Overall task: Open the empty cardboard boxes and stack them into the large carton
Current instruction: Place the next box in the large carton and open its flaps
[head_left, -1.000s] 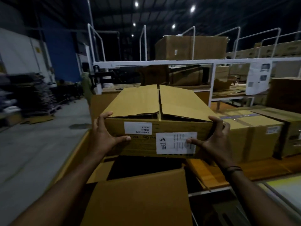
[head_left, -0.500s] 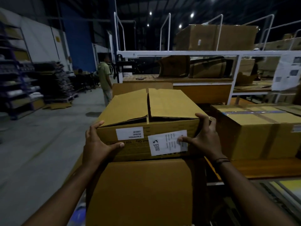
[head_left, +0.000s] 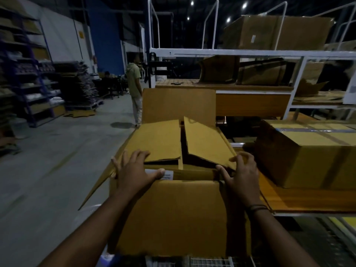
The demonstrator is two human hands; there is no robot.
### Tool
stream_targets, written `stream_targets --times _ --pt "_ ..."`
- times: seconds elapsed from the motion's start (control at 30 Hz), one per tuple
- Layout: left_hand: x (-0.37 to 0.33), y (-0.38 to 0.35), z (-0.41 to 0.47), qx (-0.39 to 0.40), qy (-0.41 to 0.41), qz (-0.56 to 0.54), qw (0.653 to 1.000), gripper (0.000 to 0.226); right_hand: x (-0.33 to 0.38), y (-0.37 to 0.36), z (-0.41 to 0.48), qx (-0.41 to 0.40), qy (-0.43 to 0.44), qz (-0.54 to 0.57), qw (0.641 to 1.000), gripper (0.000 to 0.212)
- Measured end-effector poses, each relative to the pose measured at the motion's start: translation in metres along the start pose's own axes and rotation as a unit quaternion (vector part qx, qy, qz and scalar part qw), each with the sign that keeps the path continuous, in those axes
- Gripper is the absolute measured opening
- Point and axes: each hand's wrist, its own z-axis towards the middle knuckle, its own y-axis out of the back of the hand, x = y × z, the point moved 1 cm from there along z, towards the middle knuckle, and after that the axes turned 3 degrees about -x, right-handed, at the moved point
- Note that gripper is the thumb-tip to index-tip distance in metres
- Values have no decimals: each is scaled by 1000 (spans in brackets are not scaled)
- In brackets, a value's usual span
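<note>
A small cardboard box (head_left: 159, 139) with two loose top flaps sits sunk into the large open carton (head_left: 173, 214) in front of me. My left hand (head_left: 133, 170) grips its near left corner, fingers spread over the left flap and thumb on the white label at the front. My right hand (head_left: 241, 174) holds the near right corner, thumb under the edge of the right flap. The carton's far flap (head_left: 179, 105) stands upright behind the box, and its left flap (head_left: 96, 187) hangs outward.
A taped closed box (head_left: 308, 153) rests on the wooden platform (head_left: 308, 203) at right. White metal racking (head_left: 250, 53) with more boxes stands behind. A person (head_left: 134, 91) stands on the concrete aisle at left, beyond them shelves and stacked flat cardboard. Wire mesh lies below the carton.
The small box has gone down from above the carton's rim into the large carton, with both hands following it. Its front labels are now mostly hidden behind the carton's near wall.
</note>
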Motion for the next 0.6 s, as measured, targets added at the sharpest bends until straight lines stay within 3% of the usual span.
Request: stream_targets --times 0.1,0.17,0.33,0.43,0.6 --pt "-27 -9 -4 33 -31 18 999 81 15 4 -3 -18 31 2 999 31" --pt "-45 -19 -5 61 -54 -6 997 76 31 6 -8 27 58 26 998 20" --pt "-79 -45 1 80 -91 -62 991 60 73 -12 -25 123 142 30 982 29" --pt "-90 -56 6 89 -90 -75 989 53 86 -28 -24 194 122 22 973 29" --pt "-91 -62 6 65 -88 -99 989 54 90 -32 -19 179 111 28 977 34"
